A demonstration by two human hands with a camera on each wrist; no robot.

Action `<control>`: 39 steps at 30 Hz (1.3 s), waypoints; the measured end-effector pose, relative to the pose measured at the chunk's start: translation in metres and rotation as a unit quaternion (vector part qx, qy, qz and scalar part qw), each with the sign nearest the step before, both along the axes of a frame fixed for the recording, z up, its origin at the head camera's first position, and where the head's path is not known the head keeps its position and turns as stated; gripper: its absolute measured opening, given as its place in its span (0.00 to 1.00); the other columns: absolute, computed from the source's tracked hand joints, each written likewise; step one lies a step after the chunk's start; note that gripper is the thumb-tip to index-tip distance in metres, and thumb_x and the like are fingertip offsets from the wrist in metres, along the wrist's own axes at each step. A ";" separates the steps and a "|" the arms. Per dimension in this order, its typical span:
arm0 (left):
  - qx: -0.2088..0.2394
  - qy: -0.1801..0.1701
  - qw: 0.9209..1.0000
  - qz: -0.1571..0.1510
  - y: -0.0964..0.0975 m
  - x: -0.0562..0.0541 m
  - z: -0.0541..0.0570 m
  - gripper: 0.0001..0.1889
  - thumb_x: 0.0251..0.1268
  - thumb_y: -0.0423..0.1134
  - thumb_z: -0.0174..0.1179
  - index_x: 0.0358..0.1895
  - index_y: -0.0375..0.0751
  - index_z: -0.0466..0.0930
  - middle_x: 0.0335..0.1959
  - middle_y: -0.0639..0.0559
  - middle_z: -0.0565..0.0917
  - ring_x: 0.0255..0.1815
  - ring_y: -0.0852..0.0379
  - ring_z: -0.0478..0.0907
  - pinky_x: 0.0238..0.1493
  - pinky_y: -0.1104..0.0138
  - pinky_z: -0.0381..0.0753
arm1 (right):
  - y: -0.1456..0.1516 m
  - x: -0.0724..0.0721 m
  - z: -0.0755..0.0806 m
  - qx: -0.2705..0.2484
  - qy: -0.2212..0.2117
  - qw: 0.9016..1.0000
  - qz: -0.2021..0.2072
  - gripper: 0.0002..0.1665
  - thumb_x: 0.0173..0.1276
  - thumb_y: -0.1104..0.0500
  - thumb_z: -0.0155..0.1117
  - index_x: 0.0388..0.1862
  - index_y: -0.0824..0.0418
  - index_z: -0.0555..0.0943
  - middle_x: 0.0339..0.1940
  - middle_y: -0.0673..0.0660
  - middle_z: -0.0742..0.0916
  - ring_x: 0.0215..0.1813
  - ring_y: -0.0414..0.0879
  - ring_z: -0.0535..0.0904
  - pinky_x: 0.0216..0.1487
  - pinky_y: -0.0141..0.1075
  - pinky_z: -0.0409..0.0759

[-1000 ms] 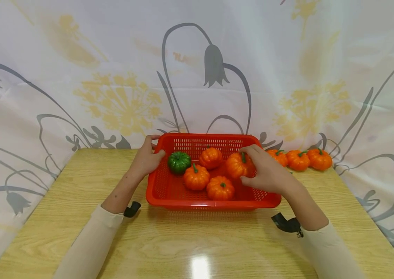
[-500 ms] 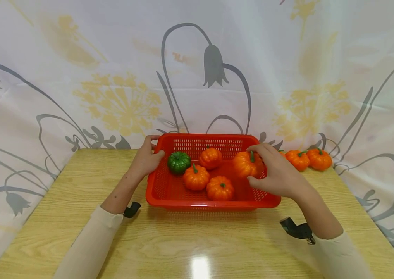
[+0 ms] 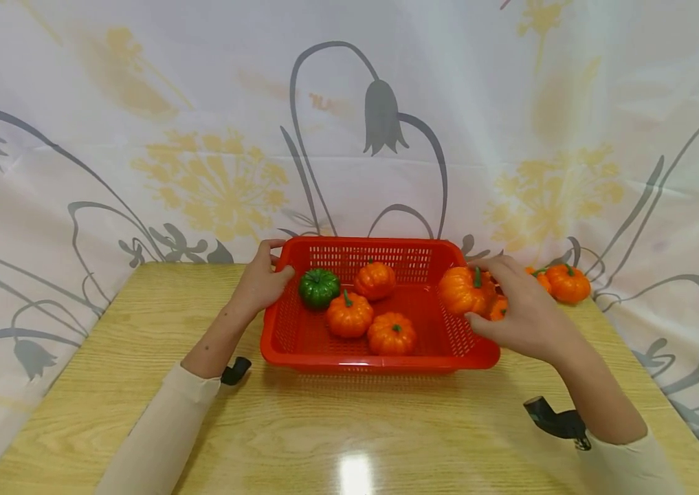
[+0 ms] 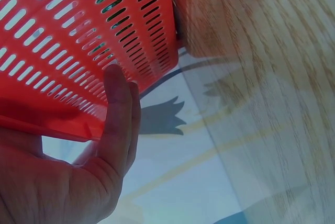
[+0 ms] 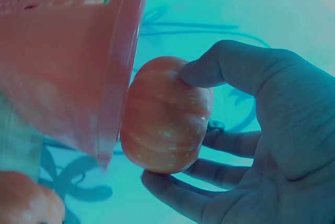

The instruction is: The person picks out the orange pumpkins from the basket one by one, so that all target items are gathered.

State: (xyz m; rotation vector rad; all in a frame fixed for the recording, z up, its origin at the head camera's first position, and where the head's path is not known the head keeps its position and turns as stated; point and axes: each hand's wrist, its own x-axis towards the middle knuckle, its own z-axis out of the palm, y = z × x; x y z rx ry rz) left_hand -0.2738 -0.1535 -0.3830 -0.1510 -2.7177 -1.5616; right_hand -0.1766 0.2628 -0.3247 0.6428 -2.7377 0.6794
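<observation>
A red slotted plastic basket [image 3: 380, 361] stands mid-table in the head view. My left hand [image 3: 260, 280] holds its left rim, with fingers [image 4: 119, 119] along the outer side wall in the left wrist view. Inside lie a green toy pumpkin [image 3: 319, 289] and three orange ones. My right hand [image 3: 528, 309] grips another orange pumpkin [image 3: 462, 291] at the basket's right rim, green stem up. In the right wrist view, thumb and fingers span this pumpkin [image 5: 165, 116], right beside the basket rim; whether they touch I cannot tell.
Outside the basket, to the right, several orange pumpkins [image 3: 570, 283] sit in a row along the table's back edge, partly hidden by my right hand. A flower-printed cloth [image 3: 213, 103] hangs behind the wooden table [image 3: 300, 440].
My right hand has carried the orange pumpkin rightward, from inside the basket to its right rim. The left hand and basket have stayed in place.
</observation>
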 end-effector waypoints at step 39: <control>0.009 0.005 1.000 -0.006 -0.001 -0.001 -0.003 0.32 0.79 0.37 0.52 0.81 0.41 0.56 0.56 0.34 0.76 0.45 0.38 0.86 0.40 0.54 0.93 | 0.090 -0.004 -0.010 0.044 -0.029 0.995 -0.090 0.45 0.57 0.59 0.82 0.69 0.75 0.72 0.63 0.80 0.75 0.57 0.74 0.74 0.54 0.72 0.76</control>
